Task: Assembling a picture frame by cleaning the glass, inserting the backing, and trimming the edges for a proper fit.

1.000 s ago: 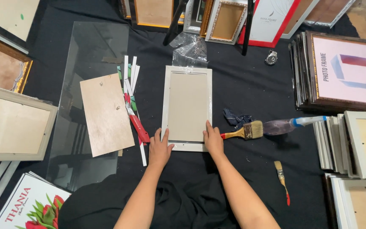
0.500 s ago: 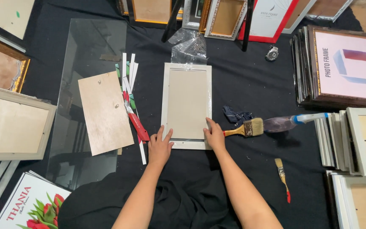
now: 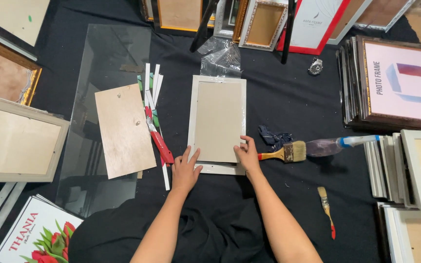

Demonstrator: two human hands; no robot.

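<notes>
I laid my left hand (image 3: 185, 170) and right hand (image 3: 247, 156), grips released, flat on the near corners of the white frame (image 3: 217, 124), pinning its cardboard backing (image 3: 218, 121). The frame lay face-down mid-floor, between the plywood board (image 3: 124, 129) at left and the paintbrush (image 3: 283, 153) at right.

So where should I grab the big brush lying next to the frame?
Probably by the wooden handle, coming from above. The brush lies flat on the black cloth, handle pointing left toward the right hand, bristles pointing right near a spray bottle. The handle is the narrow, clean part and sits closest to that hand.
</notes>
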